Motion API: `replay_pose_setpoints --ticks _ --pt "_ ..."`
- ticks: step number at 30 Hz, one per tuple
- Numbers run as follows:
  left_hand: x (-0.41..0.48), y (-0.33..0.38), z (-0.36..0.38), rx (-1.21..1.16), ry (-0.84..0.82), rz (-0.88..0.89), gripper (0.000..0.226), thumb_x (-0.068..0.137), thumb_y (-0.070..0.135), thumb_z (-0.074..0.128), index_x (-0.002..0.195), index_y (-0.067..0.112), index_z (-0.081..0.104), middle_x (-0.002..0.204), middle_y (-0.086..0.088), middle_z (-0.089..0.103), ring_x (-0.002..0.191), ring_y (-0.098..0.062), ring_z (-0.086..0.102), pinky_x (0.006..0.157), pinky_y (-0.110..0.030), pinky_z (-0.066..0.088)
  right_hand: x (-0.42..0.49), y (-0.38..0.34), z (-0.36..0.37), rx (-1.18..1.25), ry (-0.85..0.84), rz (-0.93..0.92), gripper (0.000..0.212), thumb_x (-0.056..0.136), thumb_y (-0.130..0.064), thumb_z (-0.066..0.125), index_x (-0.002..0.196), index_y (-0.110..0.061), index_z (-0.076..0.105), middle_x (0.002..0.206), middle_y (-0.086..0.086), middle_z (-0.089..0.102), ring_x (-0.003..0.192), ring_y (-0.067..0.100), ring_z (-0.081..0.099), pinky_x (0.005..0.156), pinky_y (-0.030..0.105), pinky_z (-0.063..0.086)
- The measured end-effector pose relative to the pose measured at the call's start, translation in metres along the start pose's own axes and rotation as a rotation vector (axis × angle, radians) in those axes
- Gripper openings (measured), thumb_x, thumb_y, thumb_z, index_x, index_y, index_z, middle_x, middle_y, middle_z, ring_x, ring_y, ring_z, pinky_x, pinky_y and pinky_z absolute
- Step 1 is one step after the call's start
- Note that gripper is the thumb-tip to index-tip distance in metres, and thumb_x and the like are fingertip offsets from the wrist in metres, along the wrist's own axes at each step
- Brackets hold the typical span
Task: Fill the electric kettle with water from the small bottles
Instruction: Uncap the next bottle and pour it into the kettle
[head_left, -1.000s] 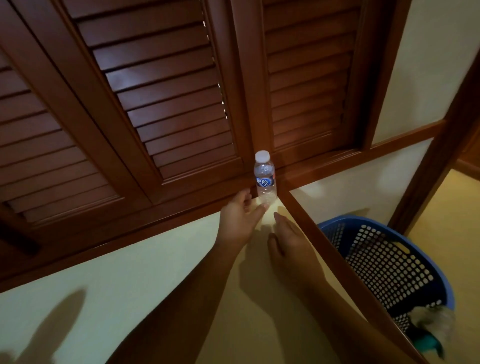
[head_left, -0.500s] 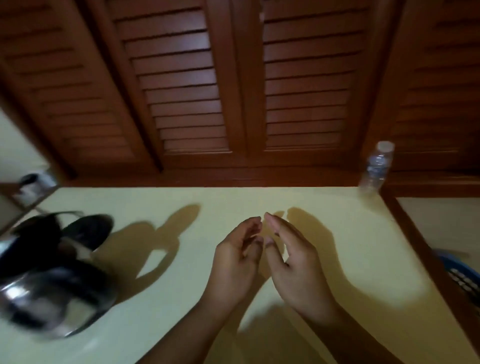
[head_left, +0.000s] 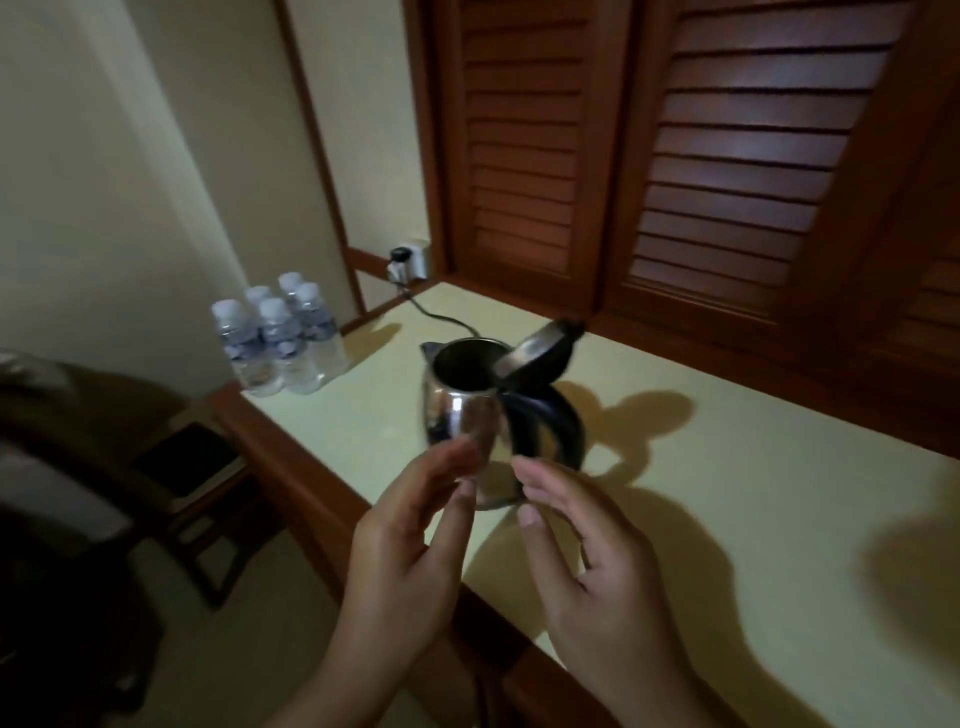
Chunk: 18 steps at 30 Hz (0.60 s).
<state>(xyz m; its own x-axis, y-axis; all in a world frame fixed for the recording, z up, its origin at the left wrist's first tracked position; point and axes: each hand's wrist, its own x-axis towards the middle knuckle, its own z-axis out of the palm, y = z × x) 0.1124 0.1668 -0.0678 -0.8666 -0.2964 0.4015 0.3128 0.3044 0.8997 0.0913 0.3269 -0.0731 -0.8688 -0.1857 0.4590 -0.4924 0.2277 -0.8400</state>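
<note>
I have the left hand (head_left: 405, 551) and right hand (head_left: 587, 561) side by side just in front of the kettle (head_left: 460, 410), fingers loosely straight and holding nothing; I cannot tell whether they touch it. The kettle stands on the counter (head_left: 753, 519) with its lid (head_left: 540, 353) tipped up. The bottles (head_left: 280, 343) are clustered at the counter's left end, apart from the kettle.

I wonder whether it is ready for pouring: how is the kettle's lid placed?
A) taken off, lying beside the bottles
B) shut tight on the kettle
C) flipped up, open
C: the lid stands tilted up above the handle, and the dark inside of the kettle shows through its open mouth.
</note>
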Motion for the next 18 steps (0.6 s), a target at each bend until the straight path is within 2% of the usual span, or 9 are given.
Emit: replay_pose_setpoints --ticks 3,8,11,16,18 --pt "0.018 -0.01 -0.041 0.01 0.045 0.009 0.035 0.102 0.005 0.066 0.128 0.029 0.069 0.122 0.017 0.076 0.119 -0.004 0.07 0.098 -0.018 0.055 0.019 -0.01 0.044 0.056 -0.05 -0.012 0.039 0.099 -0.015 0.062 0.136 -0.029 0.062 0.13 -0.023 0.065 0.124 0.002 0.061 0.1 0.024 0.051" --pt "0.064 -0.046 -0.112 -0.008 0.092 -0.009 0.035 0.103 0.009 0.065 0.136 0.021 0.067 0.126 0.014 0.075 0.124 -0.006 0.069 0.102 -0.023 0.055 0.06 -0.024 0.124 0.048 -0.088 -0.026 0.039 0.1 -0.017 0.062 0.136 -0.03 0.061 0.132 -0.025 0.063 0.124 0.003 0.06 0.102 0.031 0.052" --pt "0.095 -0.069 -0.156 0.004 0.126 -0.017 0.035 0.102 0.012 0.066 0.136 0.022 0.067 0.126 0.014 0.074 0.124 -0.006 0.068 0.101 -0.024 0.055 0.092 -0.034 0.173 -0.002 -0.096 -0.057 0.035 0.1 -0.017 0.061 0.133 -0.029 0.063 0.126 -0.024 0.065 0.12 0.004 0.062 0.099 0.029 0.054" --pt "0.143 -0.109 -0.219 0.054 0.164 -0.036 0.035 0.103 0.015 0.066 0.133 0.033 0.066 0.124 0.018 0.072 0.119 0.006 0.066 0.096 -0.011 0.052 0.148 -0.046 0.251 -0.087 -0.084 -0.113 0.027 0.101 -0.016 0.06 0.126 -0.024 0.069 0.114 -0.017 0.068 0.11 0.006 0.065 0.089 0.021 0.054" --pt "0.162 -0.123 -0.237 0.051 0.194 -0.043 0.033 0.103 0.014 0.066 0.133 0.029 0.068 0.124 0.016 0.073 0.118 0.004 0.066 0.095 -0.009 0.05 0.17 -0.048 0.28 -0.102 -0.08 -0.099 0.026 0.101 -0.017 0.06 0.124 -0.024 0.07 0.113 -0.015 0.068 0.104 0.006 0.065 0.086 0.023 0.055"
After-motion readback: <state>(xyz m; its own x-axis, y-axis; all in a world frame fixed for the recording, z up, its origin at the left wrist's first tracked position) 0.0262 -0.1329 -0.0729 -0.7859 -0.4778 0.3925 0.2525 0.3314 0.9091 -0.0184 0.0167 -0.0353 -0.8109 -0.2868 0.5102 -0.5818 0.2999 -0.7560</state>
